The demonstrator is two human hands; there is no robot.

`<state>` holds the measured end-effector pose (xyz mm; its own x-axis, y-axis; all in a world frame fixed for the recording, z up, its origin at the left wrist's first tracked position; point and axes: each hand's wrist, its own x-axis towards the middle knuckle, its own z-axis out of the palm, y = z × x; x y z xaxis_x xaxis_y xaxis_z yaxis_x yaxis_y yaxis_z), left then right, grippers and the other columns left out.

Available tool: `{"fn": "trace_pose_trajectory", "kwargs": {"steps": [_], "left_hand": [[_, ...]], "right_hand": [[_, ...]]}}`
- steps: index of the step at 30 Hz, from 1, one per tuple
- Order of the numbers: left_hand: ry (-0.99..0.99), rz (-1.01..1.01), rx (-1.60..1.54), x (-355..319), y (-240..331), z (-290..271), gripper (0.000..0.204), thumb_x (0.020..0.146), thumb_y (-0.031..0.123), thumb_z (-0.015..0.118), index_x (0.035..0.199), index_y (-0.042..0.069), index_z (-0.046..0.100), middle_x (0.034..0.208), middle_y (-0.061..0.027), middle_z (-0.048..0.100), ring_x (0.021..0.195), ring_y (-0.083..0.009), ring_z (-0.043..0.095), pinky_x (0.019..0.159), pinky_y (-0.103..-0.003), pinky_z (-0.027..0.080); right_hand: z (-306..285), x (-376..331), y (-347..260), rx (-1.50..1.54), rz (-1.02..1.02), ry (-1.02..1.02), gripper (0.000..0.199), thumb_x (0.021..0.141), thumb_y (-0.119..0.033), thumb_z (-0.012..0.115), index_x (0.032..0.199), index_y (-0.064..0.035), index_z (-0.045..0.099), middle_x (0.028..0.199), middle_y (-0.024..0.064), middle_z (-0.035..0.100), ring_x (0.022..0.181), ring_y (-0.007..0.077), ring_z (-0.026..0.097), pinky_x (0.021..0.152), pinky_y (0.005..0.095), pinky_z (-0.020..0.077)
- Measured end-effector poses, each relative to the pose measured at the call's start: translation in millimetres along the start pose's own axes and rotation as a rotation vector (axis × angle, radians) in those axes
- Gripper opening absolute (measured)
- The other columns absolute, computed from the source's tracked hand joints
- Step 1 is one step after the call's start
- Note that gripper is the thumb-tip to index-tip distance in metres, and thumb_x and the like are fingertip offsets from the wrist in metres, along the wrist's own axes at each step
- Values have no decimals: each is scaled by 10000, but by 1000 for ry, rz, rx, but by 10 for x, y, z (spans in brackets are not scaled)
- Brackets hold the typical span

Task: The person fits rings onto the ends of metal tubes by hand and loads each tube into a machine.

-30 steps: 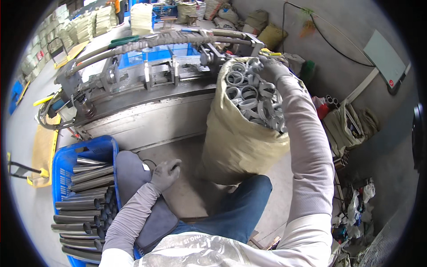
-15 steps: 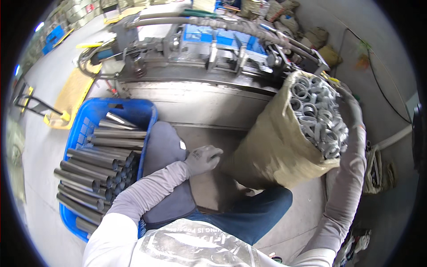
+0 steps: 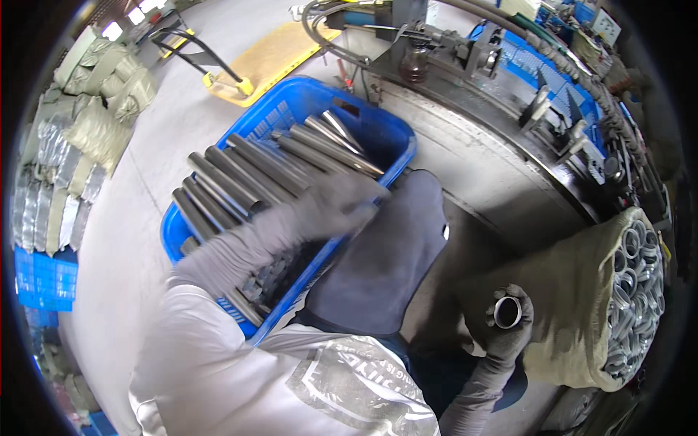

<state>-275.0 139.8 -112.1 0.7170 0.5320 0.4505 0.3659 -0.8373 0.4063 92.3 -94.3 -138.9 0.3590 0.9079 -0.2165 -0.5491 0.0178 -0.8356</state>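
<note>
My right hand (image 3: 518, 330), in a grey glove, is closed around a short metal ring (image 3: 507, 312), its round opening facing up. Beside it leans a tan woven sack (image 3: 563, 312) packed with similar metal rings (image 3: 634, 298). My gloved left hand (image 3: 349, 202) is smeared by motion above the right side of a blue plastic basket (image 3: 408, 138), so its fingers cannot be made out. Several dark metal tubes (image 3: 233, 178) lie in the basket, and my left forearm hides part of them.
A dark padded cushion (image 3: 385, 261) lies beside the basket. The machine bench (image 3: 494, 105) runs along the far right. A yellow platform trolley (image 3: 273, 54) stands behind the basket, and stacked woven sacks (image 3: 102, 131) line the left.
The view has swung left. My left hand has moved from over the floor by the cushion to above the basket. My right hand, formerly hidden behind the sack, now shows a metal ring.
</note>
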Motion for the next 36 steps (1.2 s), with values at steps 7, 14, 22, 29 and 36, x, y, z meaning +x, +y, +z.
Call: {"fn": "trace_pose_trajectory", "kwargs": {"steps": [7, 14, 22, 29, 36], "left_hand": [[-549, -561, 672, -1378, -1241, -1635, 695, 857, 91, 648, 1534, 86, 489, 1575, -169, 477, 1472, -349, 434, 1251, -455, 333], [-582, -760, 619, -2275, -1336, -1808, 799, 863, -2, 607, 1618, 56, 351, 1644, -202, 400, 1556, -370, 327, 1292, -453, 264], [-311, -230, 146, 81, 89, -1057, 809, 784, 76, 738, 1544, 18, 467, 1536, -237, 509, 1468, -381, 456, 1232, -455, 355], [-677, -136, -521, 1210, 988, 2107, 1017, 855, 344, 808, 1643, -6, 269, 1591, -301, 409, 1480, -386, 449, 1207, -431, 401], [-552, -37, -670, 1581, 1697, 3596, 1284, 773, 436, 891, 1634, -93, 98, 1690, -327, 187, 1582, -432, 227, 1304, -413, 240]], "right_hand": [[-593, 230, 292, -506, -344, 119, 425, 956, -134, 695, 1341, -31, 546, 1166, 125, 692, 1093, 271, 705, 888, 365, 594], [-153, 300, 266, 308, 102, 111, 541, 1108, -451, 450, 1398, -14, 586, 1237, 155, 706, 851, 214, 675, 763, 335, 569], [-197, -312, -182, -260, -162, 277, 474, 1068, -360, 509, 1316, 23, 634, 1136, 175, 715, 844, 199, 677, 719, 325, 554], [-1070, -1060, -726, -732, -505, 818, 356, 1036, -292, 591, 1159, 18, 717, 954, 65, 739, 717, 135, 633, 657, 269, 509], [-1102, -1093, -960, -1129, -353, 1156, 360, 902, -292, 798, 1073, 17, 731, 861, 22, 690, 717, 137, 617, 658, 314, 502]]}}
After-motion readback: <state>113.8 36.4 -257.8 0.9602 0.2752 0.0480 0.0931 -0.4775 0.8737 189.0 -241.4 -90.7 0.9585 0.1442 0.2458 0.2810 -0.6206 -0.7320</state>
